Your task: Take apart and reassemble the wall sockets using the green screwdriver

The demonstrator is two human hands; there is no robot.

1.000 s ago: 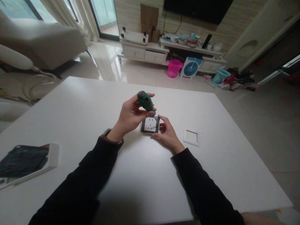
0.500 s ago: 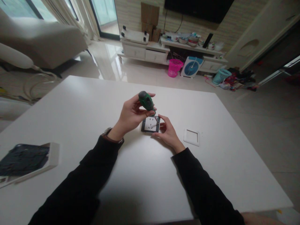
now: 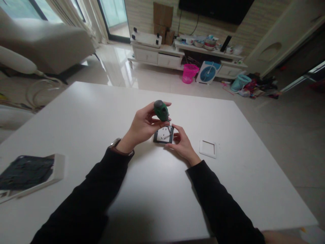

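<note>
My left hand [image 3: 143, 126] is closed round the green and black handle of a screwdriver [image 3: 161, 111]. Its shaft slants down to the right side of a wall socket [image 3: 163, 135], a white face with slots in a dark frame, lying on the table. My right hand [image 3: 182, 141] grips the socket's right edge between thumb and fingers. Whether the tip sits in a screw is too small to tell. To the right of that hand lies a white square cover frame [image 3: 207, 148], apart from the socket, with a few tiny specks beside it.
The white table [image 3: 157, 189] spreads under both forearms. A white-framed device with a dark panel [image 3: 27, 173] stands at the left edge. Beyond the table are a pink basket [image 3: 189, 73], a blue and white fan [image 3: 207, 73] and a low white cabinet [image 3: 169, 61].
The screwdriver handle has tipped slightly to the right and stands more upright, my left hand moving with it. My right hand and the socket stay in place.
</note>
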